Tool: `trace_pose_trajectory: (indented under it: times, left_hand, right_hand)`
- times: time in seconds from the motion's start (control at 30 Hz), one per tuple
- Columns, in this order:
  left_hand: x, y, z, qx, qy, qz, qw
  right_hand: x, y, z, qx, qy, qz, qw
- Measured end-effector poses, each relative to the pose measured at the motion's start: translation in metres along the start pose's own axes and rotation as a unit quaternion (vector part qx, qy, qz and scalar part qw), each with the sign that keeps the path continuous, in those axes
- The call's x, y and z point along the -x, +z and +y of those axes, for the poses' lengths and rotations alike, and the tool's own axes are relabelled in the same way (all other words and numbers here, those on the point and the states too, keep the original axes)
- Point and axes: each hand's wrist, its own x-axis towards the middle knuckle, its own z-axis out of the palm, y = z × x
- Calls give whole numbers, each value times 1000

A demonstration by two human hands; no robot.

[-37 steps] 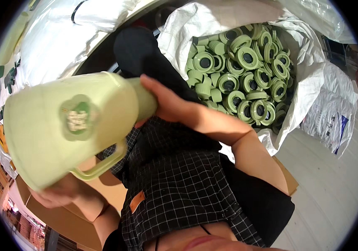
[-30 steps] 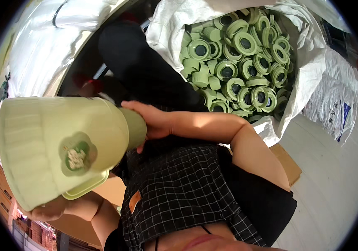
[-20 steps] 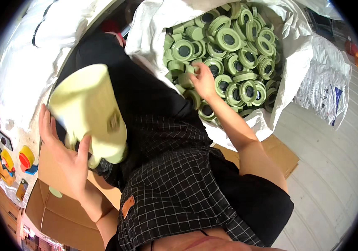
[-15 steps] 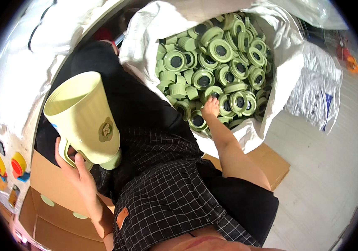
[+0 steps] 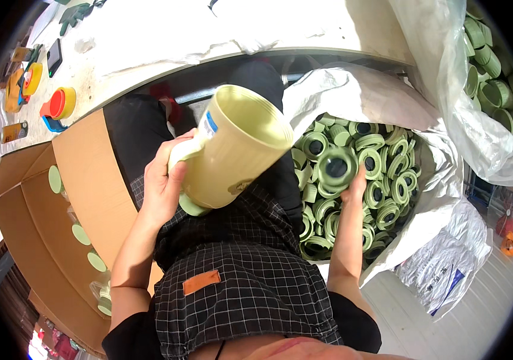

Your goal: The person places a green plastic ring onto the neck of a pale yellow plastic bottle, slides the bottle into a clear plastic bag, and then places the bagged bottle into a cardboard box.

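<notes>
A tall pale-green mug [image 5: 226, 162] is in my left hand [image 5: 166, 180], whose fingers are wrapped round its handle. The mug leans to the right, its open mouth facing up, and a small blue sticker sits near the rim. A round green lid [image 5: 322, 171] with a dark centre is gripped at its right edge by my right hand [image 5: 355, 185], just above the pile. Beneath it, a white sack [image 5: 364, 90] holds many similar green lids [image 5: 400, 191] and ribbed caps [image 5: 340, 135].
A pale worktable [image 5: 148, 63] curves across the far side, bearing tape rolls [image 5: 61, 103] and a phone [image 5: 55, 58]. An open cardboard box [image 5: 34, 240] with green-topped items stands at left. Clear plastic [image 5: 448, 90] holds green cups [image 5: 493, 63] at upper right; a silvery package [image 5: 442, 264] lies on the floor.
My right hand has lifted a lid from the pile. The mug has tilted further to the right in my left hand. The view has turned, showing more of the table and box.
</notes>
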Motion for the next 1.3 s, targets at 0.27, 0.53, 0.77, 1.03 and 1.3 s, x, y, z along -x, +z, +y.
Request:
trace_pose_trajectory:
  times: [0.27, 0.53, 0.77, 1.03, 1.3]
  left_hand:
    - [14, -2, 4, 60, 20, -41, 997]
    - [18, -16, -19, 102, 1, -85, 991]
    - [50, 33, 52, -162, -77, -125, 976]
    - [42, 19, 27, -154, 0, 4, 988]
    - [45, 12, 19, -132, 41, -59, 989]
  right_hand:
    - [180, 214, -75, 353, -587, -506, 524]
    - [178, 194, -50, 323, -574, -521, 543]
    - [195, 220, -57, 433, -443, -431, 656]
    - [213, 224, -66, 499, -467, -418, 598]
    - [196, 234, -62, 455, -385, -457, 660]
